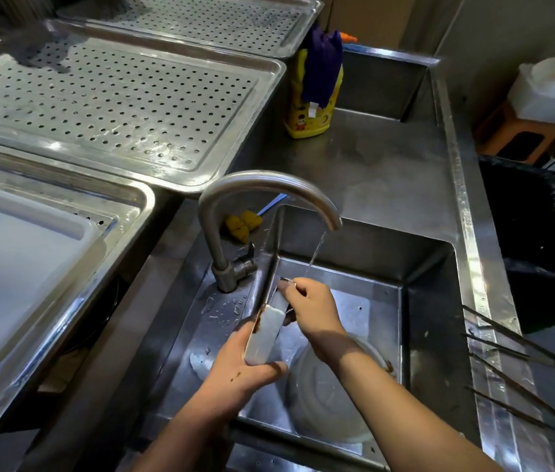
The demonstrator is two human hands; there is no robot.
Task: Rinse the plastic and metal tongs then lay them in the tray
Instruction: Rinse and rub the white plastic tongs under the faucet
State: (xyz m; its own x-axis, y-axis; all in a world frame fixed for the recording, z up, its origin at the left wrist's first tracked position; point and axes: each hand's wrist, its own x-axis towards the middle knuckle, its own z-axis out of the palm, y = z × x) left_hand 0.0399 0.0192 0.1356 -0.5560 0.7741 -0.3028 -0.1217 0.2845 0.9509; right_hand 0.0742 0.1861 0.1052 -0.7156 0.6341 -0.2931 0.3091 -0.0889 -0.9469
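Note:
Over the sink (426,301) I hold a pair of tongs (264,332) with a white plastic handle and metal blades. My left hand (242,366) grips the white handle end, which carries brown stains. My right hand (313,308) pinches the metal blades near their tips, just under the thin stream of water from the tap (262,185). Two more pairs of dark metal tongs (521,349) lie across the sink's right rim. The perforated steel tray (106,107) sits at the upper left.
A white bowl (334,390) lies in the sink under my arms. A yellow detergent bottle (306,114) with a purple cloth stands behind the sink. A yellow sponge (242,226) lies behind the tap. A second tray with a white board (14,253) sits at left, a black bin (541,240) at right.

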